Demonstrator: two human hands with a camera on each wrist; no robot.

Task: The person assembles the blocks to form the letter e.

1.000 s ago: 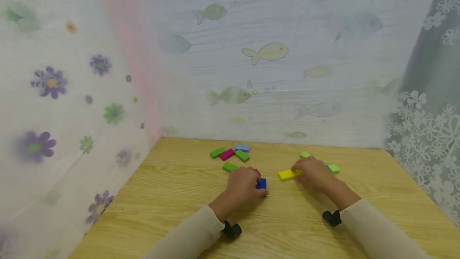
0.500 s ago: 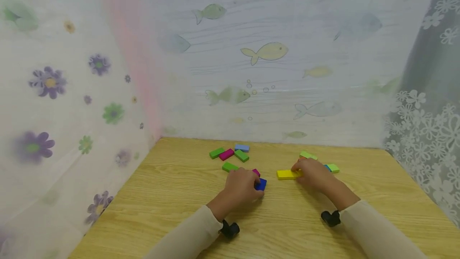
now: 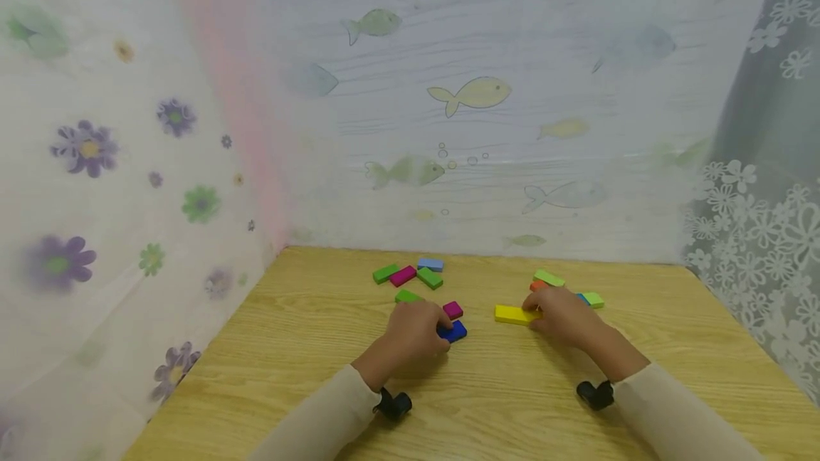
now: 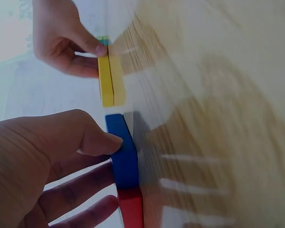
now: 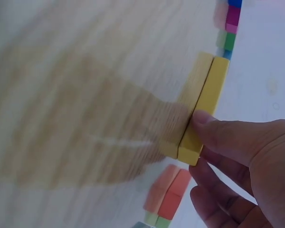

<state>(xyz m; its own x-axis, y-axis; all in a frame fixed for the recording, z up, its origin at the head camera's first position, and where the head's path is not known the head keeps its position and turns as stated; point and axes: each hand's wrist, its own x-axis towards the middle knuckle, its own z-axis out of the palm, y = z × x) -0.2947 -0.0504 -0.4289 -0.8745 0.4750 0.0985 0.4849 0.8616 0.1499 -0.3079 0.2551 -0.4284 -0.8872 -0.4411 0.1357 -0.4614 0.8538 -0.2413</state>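
In the head view my left hand (image 3: 415,333) pinches a dark blue block (image 3: 454,332) flat on the table, its far end turned slightly away. The left wrist view has my thumb on one side of the blue block and fingers on the other, with a red block (image 4: 130,206) right by the fingertips. A magenta block (image 3: 453,310) lies just beyond the blue one. To the right, my right hand (image 3: 564,315) pinches the near end of a yellow block (image 3: 512,314), which lies lengthwise on the wood. A green block (image 3: 407,297) is partly hidden behind my left hand.
Farther back on the wooden table (image 3: 307,319) lie green blocks, a magenta block (image 3: 403,276) and a light blue block (image 3: 430,265). Past my right hand are a lime block (image 3: 549,278), an orange block (image 3: 538,286) and another lime block (image 3: 594,300). Patterned curtains border the table.
My left hand has shifted left with the blue block, which has turned, and more of the magenta block shows. The right hand has stayed nearly in place on the yellow block.
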